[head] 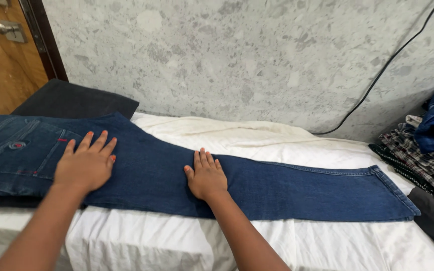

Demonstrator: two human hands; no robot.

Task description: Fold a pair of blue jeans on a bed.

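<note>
Speckled grey wall (237, 55) fills the top of the frame, a black cable (377, 80) running down it at the upper right, and a wooden door (1, 65) shows in the upper left corner. Below that, the bed (257, 246) with its white sheet takes the lower half.

Across the middle lie the jeans (287, 188), dark blue, stretched from the left edge almost to the right edge. They look already doubled leg over leg: one long flat band, waist and pocket at the left, hem at the right. No cross-fold shows yet, so by my reading the lengthwise fold is done and the shorter folds are left.

A dark pillow (76, 100) sits behind the waist end, upper left. At the right edge, a pile of clothes (428, 155), checked fabric with something blue on top, well apart from the jeans' hem.

Now the hands. Left hand (86, 163) is spread flat, fingers fanned, palm down on the seat area near the pocket. It grips nothing, just presses. Right hand (206, 175) lies flat too, fingers together, palm down on the thigh part near the frame's centre, also holding nothing. Both rest on the denim, the cloth smooth between them.
</note>
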